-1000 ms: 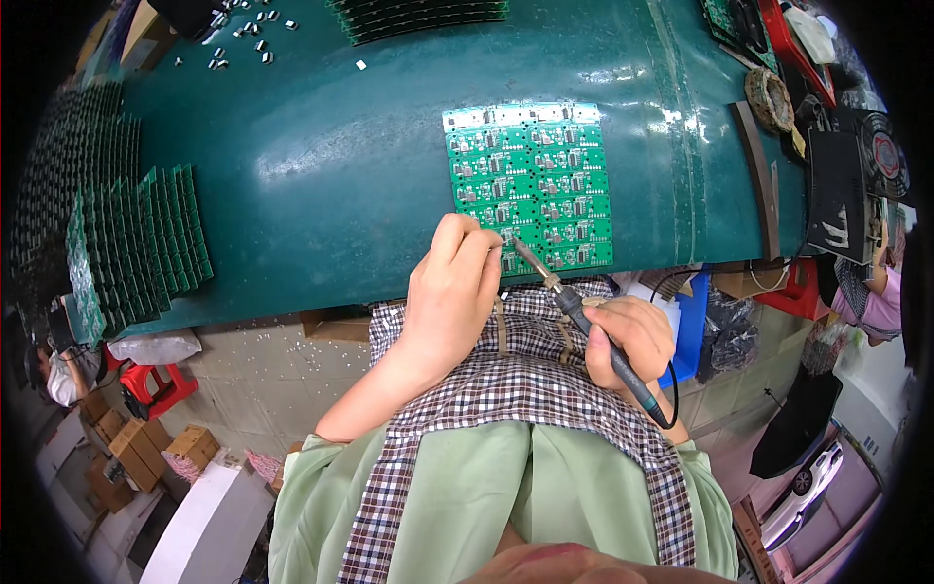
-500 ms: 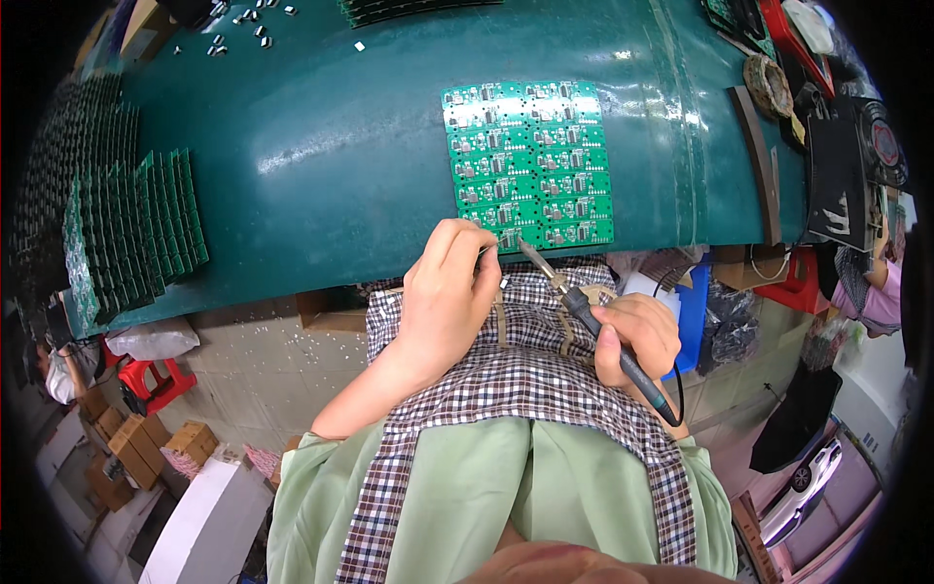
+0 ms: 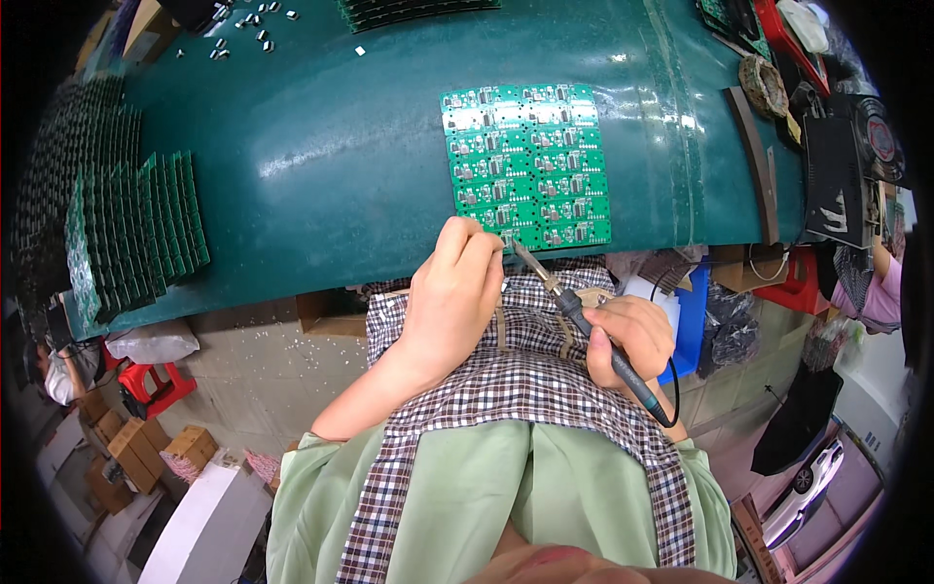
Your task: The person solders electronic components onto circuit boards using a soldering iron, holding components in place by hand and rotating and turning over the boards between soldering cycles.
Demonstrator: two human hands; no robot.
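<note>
A panel of green circuit boards (image 3: 530,173) lies flat on the green tabletop, its near edge close to the table's front edge. My right hand (image 3: 630,336) grips a soldering iron (image 3: 570,306) by its grey handle. The iron's metal tip points up and left, down at the panel's near row, left of its middle; whether it touches cannot be made out. At the near left corner of the panel is my left hand (image 3: 449,297), its fingers pinched together. They hide the corner and whatever they hold.
Stacks of circuit panels (image 3: 175,219) stand at the table's left, with another stack (image 3: 418,12) at the far edge. Small metal parts (image 3: 263,37) lie scattered at far left. A brown bar (image 3: 751,161) and a ring-shaped holder (image 3: 764,86) are at right. The iron's black cord (image 3: 674,399) loops below my right hand.
The soldering iron and my right hand have shifted slightly left, bringing the tip closer to my left fingers. My left hand stays pinched at the panel's corner, turned a little.
</note>
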